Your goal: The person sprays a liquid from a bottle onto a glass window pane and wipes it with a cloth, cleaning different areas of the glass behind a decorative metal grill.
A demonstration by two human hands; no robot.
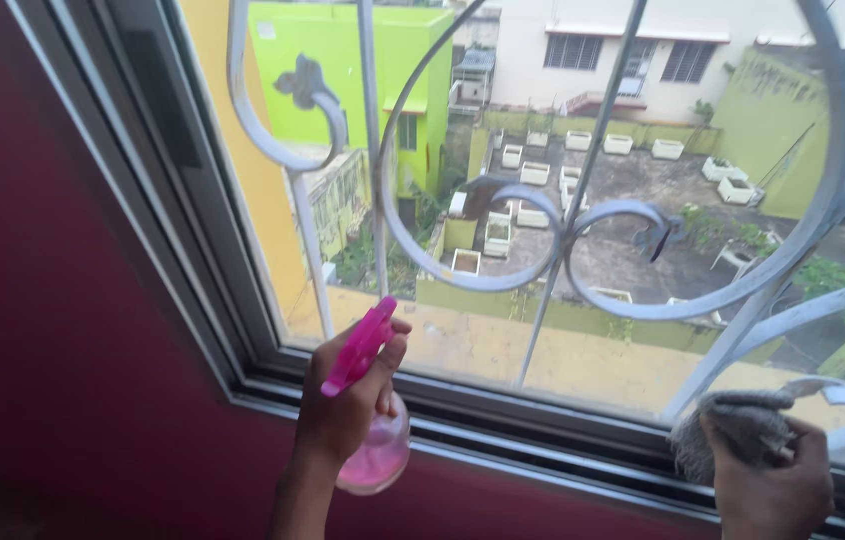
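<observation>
Pink translucent plastic spray bottle (373,440), with a bright magenta trigger head, was held upright in the left hand (343,405) just in front of the lower window frame. That hand was clamped around the bottle's neck, fingers curled over the trigger head and thumb on the near side; pink liquid was visible in the rounded lower body below the fist. The right hand (773,485), well apart at the lower right edge of view, was closed on a grey bunched cleaning cloth (733,430), which it pressed against the glass just above the sill.

Both hands were at the level of the grey metal sliding-window frame (503,440), whose channelled bottom track ran from lower left to lower right. A dark red painted wall (73,330) occupied the left side and the strip beneath the sill.

Beyond the clear glass pane (503,340) stood a white-painted wrought-iron security grille (563,235) of curled scrolls and vertical bars. Past the grille, seen from above, lay a grey concrete rooftop terrace (633,190) bordered with pale rectangular planter boxes, a bright green building (383,80) to the left, a yellow wall beside it, and a white building at the far top.
</observation>
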